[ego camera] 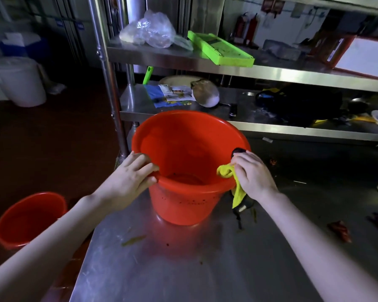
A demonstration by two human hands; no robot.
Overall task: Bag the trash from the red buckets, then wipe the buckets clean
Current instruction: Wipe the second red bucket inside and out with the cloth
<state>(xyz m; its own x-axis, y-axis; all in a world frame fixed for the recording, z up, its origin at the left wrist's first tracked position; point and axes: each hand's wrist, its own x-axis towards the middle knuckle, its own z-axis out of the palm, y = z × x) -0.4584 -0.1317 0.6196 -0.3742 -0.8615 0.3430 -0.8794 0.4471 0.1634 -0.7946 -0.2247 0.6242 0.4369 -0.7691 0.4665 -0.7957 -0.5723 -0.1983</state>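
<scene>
Yellow cloth (228, 172) partly hidden under right hand (254, 176)

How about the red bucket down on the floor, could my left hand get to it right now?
Probably yes. The left hand grips the rim of the table bucket, so it must let go first, but the floor bucket sits on that side with nothing visible between.

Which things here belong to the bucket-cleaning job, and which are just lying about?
In the job: red bucket on the table, rim gripped by the left hand; yellow cloth in the right hand; second red bucket on the floor.
Lying about: green slicer on the shelf; printed papers; white bucket.
</scene>
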